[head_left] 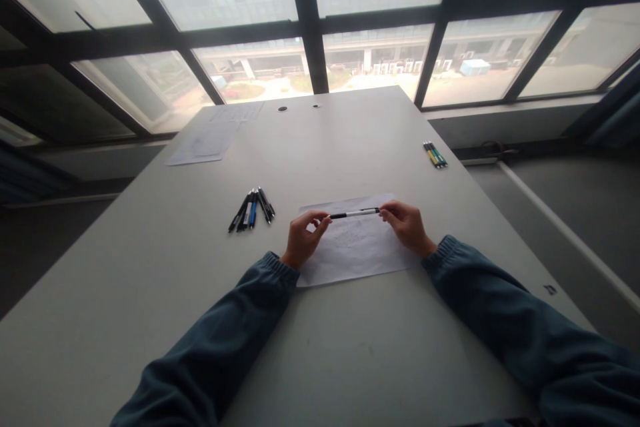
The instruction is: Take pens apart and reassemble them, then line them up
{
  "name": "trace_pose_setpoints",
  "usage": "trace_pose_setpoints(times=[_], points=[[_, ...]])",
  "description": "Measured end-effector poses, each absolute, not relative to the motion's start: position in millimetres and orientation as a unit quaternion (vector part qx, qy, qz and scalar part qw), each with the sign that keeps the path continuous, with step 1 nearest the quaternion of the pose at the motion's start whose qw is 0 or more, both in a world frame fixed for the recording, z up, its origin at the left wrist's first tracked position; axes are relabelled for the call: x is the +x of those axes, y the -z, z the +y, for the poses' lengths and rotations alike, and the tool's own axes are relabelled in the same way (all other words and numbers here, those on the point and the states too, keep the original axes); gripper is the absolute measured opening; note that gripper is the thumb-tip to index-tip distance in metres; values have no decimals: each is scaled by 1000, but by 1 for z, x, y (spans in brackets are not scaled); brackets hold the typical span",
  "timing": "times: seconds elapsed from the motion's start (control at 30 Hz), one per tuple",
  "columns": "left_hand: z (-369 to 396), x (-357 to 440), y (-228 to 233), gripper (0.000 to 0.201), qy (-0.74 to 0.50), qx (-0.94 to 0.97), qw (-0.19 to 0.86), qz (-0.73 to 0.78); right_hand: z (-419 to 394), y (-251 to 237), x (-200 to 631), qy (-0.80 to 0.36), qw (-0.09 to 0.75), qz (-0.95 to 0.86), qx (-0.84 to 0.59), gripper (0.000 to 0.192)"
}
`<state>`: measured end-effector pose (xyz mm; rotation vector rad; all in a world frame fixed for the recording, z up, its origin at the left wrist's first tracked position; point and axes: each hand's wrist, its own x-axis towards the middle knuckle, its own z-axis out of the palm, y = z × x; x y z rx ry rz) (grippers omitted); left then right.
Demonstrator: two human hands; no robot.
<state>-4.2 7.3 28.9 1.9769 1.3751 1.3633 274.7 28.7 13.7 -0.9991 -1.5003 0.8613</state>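
A black-and-white pen (356,213) is stretched level between my two hands, above a sheet of paper (350,257). My left hand (306,237) pinches the pen's dark left end between thumb and fingers. At the other end, my right hand (406,225) grips it by the tip with thumb and fingers. Faint marks show on the paper, which lies flat on the white table (320,167). To the left of my left hand lies a loose bunch of pens (251,210), mostly black with a blue one among them.
Several green and yellow pens (435,155) lie side by side near the table's right edge. More papers (205,137) rest at the far left. A small dark object (550,289) sits by the right edge. Windows (375,60) rise beyond the table.
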Motion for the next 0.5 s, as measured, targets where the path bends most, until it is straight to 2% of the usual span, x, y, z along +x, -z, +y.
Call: trace_pose_setpoints(times=[0.5], points=[[7,-4,-29,23,-481,705,195,483,29,-12,275,-358,538,-635,-423,20]])
